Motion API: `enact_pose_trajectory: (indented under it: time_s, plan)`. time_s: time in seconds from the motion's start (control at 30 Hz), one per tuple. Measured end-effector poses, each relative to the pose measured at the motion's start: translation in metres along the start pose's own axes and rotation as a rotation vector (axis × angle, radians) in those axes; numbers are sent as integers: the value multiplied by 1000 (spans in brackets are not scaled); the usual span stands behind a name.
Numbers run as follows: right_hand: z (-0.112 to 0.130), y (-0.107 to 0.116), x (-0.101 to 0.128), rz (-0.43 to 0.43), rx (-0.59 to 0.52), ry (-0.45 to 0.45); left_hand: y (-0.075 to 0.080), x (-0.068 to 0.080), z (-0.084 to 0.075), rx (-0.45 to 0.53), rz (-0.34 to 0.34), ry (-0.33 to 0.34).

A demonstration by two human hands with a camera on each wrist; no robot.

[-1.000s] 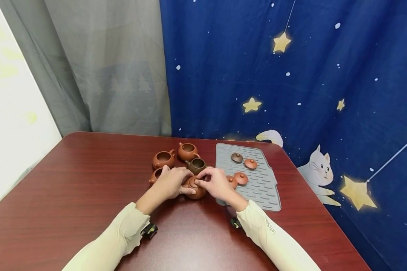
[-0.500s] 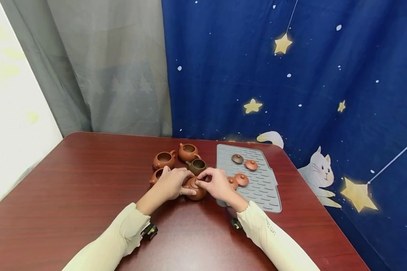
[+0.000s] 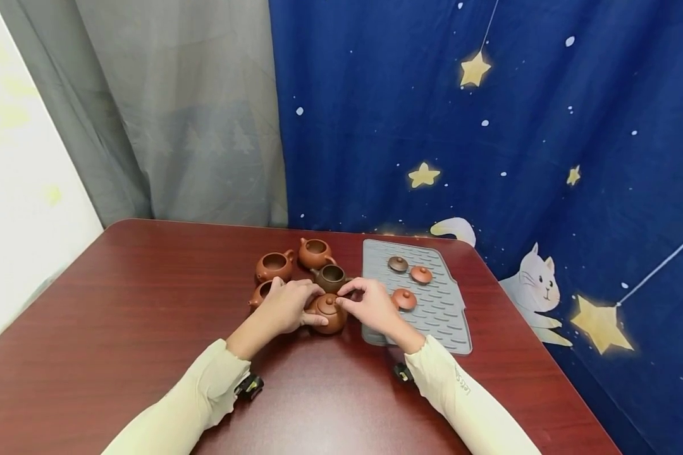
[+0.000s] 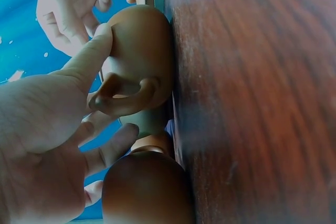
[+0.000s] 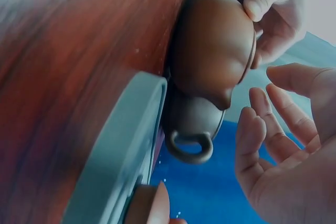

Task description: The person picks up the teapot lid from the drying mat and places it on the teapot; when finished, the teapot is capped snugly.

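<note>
Your left hand (image 3: 284, 308) grips the lidded clay teapot (image 3: 327, 313) that stands on the desk (image 3: 119, 303), just left of the grey ribbed mat (image 3: 439, 316); your thumb lies along the pot's near side and your fingers (image 3: 306, 289) curl over its far shoulder, and the left wrist view shows the thumb pressed on the body right above the looped handle (image 4: 123, 95). Your right hand (image 3: 375, 308) is just beside the teapot on its right, with the fingers loosely bent and spread and holding nothing; the right wrist view shows a gap between those fingers (image 5: 252, 140) and the pot's spout (image 5: 223, 99). Four open teapots without lids crowd close behind and to the left of the held one: a dark brown one (image 3: 331, 276) right behind it, one (image 3: 315, 253) further back, one (image 3: 274, 266) to the left, and one (image 3: 260, 294) partly hidden behind your left hand. On the mat lie three loose lids: a darker one (image 3: 398, 264), an orange one (image 3: 420, 274) beside it, and a third (image 3: 404, 299) near your right hand
</note>
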State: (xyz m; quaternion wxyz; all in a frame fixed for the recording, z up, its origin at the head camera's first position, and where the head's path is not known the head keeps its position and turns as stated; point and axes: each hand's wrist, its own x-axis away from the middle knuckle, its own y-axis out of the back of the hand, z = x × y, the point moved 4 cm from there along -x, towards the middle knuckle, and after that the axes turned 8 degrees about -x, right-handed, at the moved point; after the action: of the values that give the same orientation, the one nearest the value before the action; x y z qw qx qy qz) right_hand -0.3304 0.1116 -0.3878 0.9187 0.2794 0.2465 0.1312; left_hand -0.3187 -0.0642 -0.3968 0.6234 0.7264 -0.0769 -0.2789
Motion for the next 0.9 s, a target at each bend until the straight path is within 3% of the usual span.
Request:
enact_pose_trajectory:
  time_s: [0.23,0.57,0.77,0.9]
  plan:
    - [-4,15,4,-2,-1,-45,-2,0,-1,16,21,11]
    - [-20,36,10,-69,56,-128,-2,0,1,6,-8,-9]
    - [-27,43,13,-69,-1,-116,-1,0,3,14,-17,0]
    - [-36,48,17,-80,-1,-138,-1,0,1,-63,-6,-19]
